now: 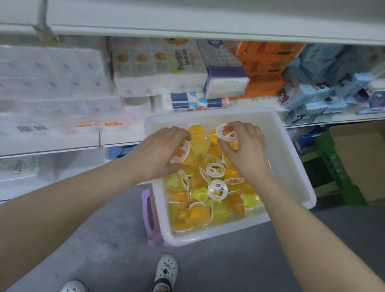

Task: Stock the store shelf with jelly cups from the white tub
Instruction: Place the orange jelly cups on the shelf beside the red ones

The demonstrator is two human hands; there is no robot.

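Currently left hand [156, 152] pinches a jelly cup [181, 153] near the white tub's [293, 168] left wall, cup tilted on its side; risk: foil lid slips from the fingers and it drops back or over the rim. Right hand [245, 147] grips another jelly cup [225, 133] toward the far wall, lid up. Tub sits on a purple stool [148, 212], overhanging it; leaning on a rim could tip it. Store shelf [206, 30] above looks bare where visible.

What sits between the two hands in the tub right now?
In the head view, loose yellow and orange jelly cups fill the gap between the left hand and right hand inside the white tub. Each hand grips its own cup.
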